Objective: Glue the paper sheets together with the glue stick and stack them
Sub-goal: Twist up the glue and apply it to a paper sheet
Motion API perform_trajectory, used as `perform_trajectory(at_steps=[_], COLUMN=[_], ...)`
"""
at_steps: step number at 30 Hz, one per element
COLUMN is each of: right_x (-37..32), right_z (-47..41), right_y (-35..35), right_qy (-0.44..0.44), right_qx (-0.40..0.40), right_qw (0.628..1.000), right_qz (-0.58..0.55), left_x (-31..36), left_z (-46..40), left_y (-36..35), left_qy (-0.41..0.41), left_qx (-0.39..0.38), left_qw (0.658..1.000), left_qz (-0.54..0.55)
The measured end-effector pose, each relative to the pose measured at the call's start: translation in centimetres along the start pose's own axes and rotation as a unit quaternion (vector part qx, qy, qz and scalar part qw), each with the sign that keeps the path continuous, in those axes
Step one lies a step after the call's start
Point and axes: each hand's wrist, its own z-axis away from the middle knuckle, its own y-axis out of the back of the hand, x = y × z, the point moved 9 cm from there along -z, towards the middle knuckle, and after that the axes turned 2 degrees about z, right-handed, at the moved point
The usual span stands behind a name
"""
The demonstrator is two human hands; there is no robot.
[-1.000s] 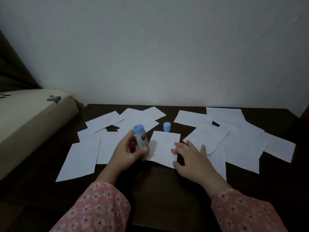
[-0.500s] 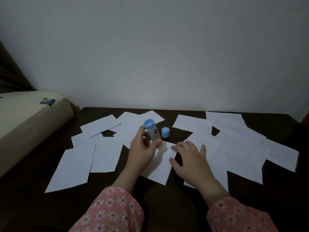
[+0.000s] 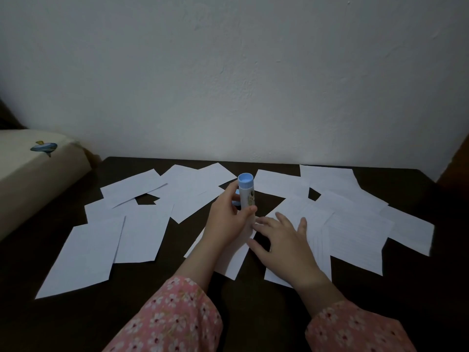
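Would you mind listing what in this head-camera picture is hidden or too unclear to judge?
- Lower tip of the glue stick: hidden behind the left hand, so contact with the paper is unknown.
- Blue cap: mostly hidden behind hand and stick.
- Sheet under both hands: glue on it is too dim to see.
- Right hand: covers the sheet's edge.

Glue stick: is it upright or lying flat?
Upright. The glue stick stands on end in the left hand, blue end up, above a sheet.

Single head-worn view: looks forward and down, close over the counter (image 3: pixel 253 313), wall filling the upper frame.
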Motion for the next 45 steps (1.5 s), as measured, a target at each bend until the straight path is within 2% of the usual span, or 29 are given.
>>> perform_trajectory(at_steps=[16, 21, 33, 35, 39, 41, 43, 45], right_x=[0.0, 0.2, 0.4, 0.4, 0.4, 0.4, 0.4, 0.4], right_z=[0.2, 0.2, 0.0, 0.0, 0.1, 0.1, 0.1, 0.1], right_y=[0.1, 0.1, -0.4, -0.5, -0.4, -0.5, -0.5, -0.4], right_qy=[-0.023, -0.028, -0.039, -0.039, -0.042, -0.041, -0.041, -0.042], right_qx=[0.0, -0.012, -0.016, -0.013, -0.013, -0.013, -0.012, -0.011], right_qw=[0.999, 0.999, 0.998, 0.998, 0.998, 0.998, 0.998, 0.998], right_qz=[-0.023, -0.023, -0.045, -0.045, -0.047, -0.047, -0.045, -0.045], left_x=[0.4, -0.1, -2.1, -2.3, -2.7, -2.0, -1.8, -2.6], left_z=[-0.6, -0.8, -1.0, -0.9, -0.1, 0.0, 0.0, -0.1], left_y=[-1.1, -0.2, 3.0, 3.3, 6.1, 7.7, 8.8, 9.2], left_qy=[-0.018, -0.008, 0.055, 0.051, 0.044, 0.019, 0.013, 0.041], left_qx=[-0.05, -0.035, 0.01, 0.027, 0.137, 0.178, 0.19, 0.182], left_qw=[0.996, 0.995, 0.997, 0.998, 0.988, 0.982, 0.981, 0.98], left_qz=[-0.078, -0.093, -0.046, -0.034, 0.063, 0.054, 0.038, 0.066])
